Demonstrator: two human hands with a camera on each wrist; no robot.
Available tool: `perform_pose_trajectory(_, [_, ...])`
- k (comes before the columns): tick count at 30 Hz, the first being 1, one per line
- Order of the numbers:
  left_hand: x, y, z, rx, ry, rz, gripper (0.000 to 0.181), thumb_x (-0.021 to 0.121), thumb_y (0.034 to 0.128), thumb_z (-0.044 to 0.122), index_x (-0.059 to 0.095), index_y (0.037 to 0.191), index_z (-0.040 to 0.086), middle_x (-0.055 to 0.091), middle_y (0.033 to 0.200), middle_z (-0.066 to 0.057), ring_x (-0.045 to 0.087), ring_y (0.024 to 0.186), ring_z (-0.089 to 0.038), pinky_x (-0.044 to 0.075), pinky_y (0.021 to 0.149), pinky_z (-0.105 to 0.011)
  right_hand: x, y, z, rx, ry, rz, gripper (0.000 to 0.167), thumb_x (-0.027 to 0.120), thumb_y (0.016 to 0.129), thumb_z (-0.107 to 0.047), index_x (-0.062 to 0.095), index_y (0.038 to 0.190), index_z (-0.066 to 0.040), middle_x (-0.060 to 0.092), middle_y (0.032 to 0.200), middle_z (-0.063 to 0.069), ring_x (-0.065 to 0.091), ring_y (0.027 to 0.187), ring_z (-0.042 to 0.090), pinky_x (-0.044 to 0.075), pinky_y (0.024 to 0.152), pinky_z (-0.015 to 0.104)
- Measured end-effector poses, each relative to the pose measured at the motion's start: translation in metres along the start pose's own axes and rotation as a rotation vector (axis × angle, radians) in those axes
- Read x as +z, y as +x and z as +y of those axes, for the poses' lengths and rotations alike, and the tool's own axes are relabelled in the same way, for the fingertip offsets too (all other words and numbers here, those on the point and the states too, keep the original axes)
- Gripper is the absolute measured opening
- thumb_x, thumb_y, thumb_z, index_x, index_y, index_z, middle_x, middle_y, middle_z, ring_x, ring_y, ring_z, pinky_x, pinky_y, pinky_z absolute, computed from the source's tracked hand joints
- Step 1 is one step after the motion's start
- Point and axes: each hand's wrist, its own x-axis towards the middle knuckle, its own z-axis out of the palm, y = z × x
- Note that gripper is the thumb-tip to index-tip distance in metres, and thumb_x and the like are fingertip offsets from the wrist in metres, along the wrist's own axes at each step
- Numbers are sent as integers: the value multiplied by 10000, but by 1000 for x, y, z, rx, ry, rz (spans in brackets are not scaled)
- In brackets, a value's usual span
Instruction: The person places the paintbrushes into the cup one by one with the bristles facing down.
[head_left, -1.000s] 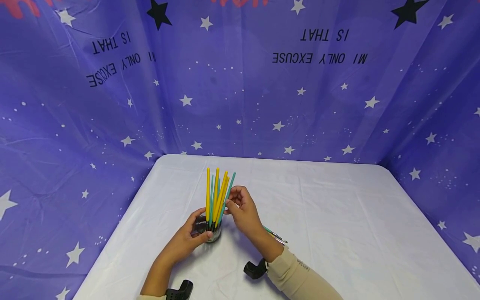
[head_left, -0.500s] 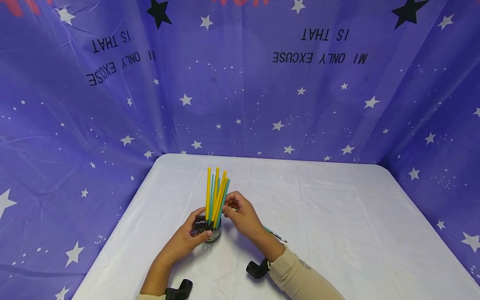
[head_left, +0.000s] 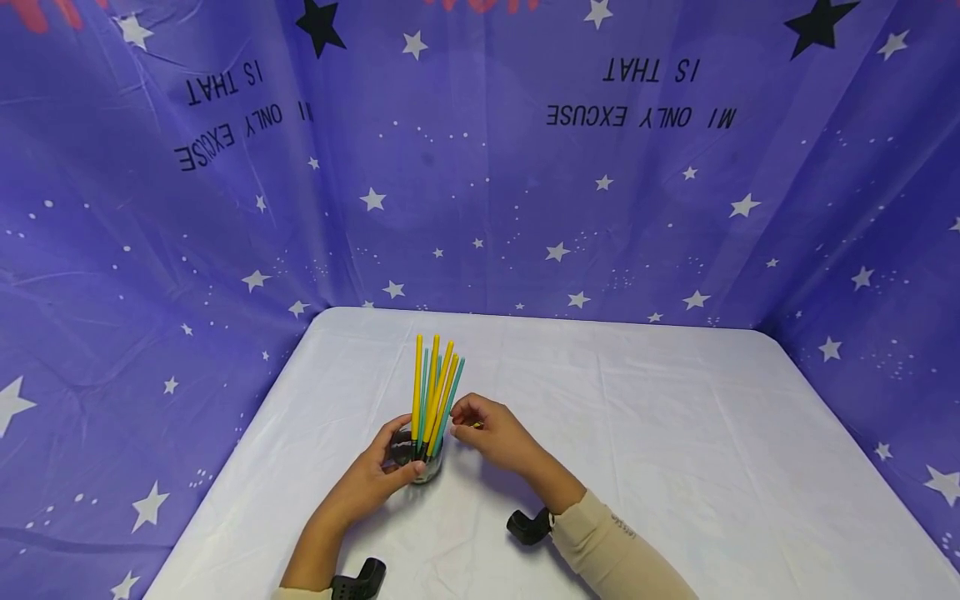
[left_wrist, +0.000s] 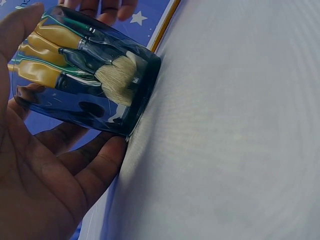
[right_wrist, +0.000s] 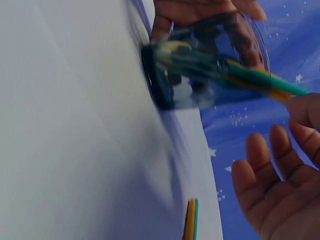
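Observation:
A clear, dark-tinted glass tumbler (head_left: 427, 469) stands on the white table, left of its middle. Several paintbrushes (head_left: 437, 392) with yellow or teal handles are in it, bristles (left_wrist: 119, 80) down. My left hand (head_left: 377, 472) grips the tumbler around its side, thumb in front. Just right of the tumbler is my right hand (head_left: 495, 432), its fingers loosely bent. Thumb and forefinger appear slightly apart from the nearest teal handle in the head view. In the right wrist view, the thumb (right_wrist: 305, 110) overlaps the brush handles, so contact there is unclear.
A yellow and a teal handle (right_wrist: 190, 220) lie on the table near my right hand, mostly out of view. White cloth (head_left: 675, 433) covers the table. A purple starry curtain (head_left: 525, 208) hangs behind it and at both sides.
The outermost teal paintbrush dropped lower into the tumbler and its top shifted left, then slightly right. My right hand has come down and drawn right, away from the handle. My left hand stays put.

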Motion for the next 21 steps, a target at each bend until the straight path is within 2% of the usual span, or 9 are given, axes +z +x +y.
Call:
perform_pose_trajectory(5, [0,0,1,-3,0,3,746,747,908,267,312,1513,289,495,1397,-156,561,1220,-272,452,1006,-376,-10,0,6,-5,-94,8,145,668,940,-107,639,1056,-25,649,952,-24,617,873,136,508,754,302])
perform_pose_trajectory(12, [0,0,1,-6,-4,3,752,753,902,274,315,1513,290,492,1396,-161,569,1208,-271,458,999,-369,-22,-1,14,42,-205,26,123,667,940,-101,653,1049,-47,655,935,-45,607,850,126,490,716,299])
perform_pose_trajectory(18, [0,-1,2,-17,14,10,746,755,899,287,326,1508,306,496,1395,-152,576,1195,-265,459,997,-383,-28,-4,21,35,-340,36,102,659,922,-57,653,1023,-40,637,899,-3,582,789,121,485,703,300])
perform_pose_trajectory(21, [0,-1,2,-19,14,11,743,756,898,287,329,1506,306,495,1396,-152,576,1194,-266,460,995,-383,-30,-4,24,58,-387,29,112,654,921,-54,658,1033,-44,610,859,-29,551,750,114,467,685,296])
